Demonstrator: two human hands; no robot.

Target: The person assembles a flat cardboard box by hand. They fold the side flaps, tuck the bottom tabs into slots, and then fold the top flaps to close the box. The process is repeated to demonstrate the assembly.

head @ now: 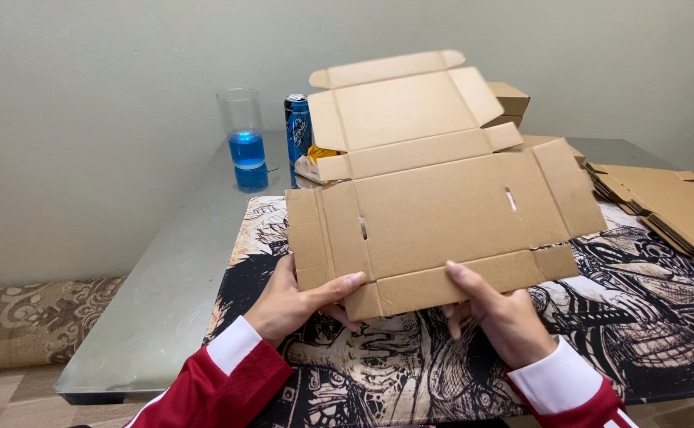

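Note:
I hold a flat, unfolded brown cardboard box blank above the table, tilted up toward me with its lid flap at the far end. My left hand grips the near-left corner, thumb on top of the front flap. My right hand grips the near edge right of the middle, thumb pressed on the front flap too. Both wrists wear red sleeves with white cuffs.
A printed black-and-white desk mat covers the grey metal table. A glass of blue liquid and a blue can stand at the back left. A stack of flat cardboard blanks lies right; folded boxes sit behind.

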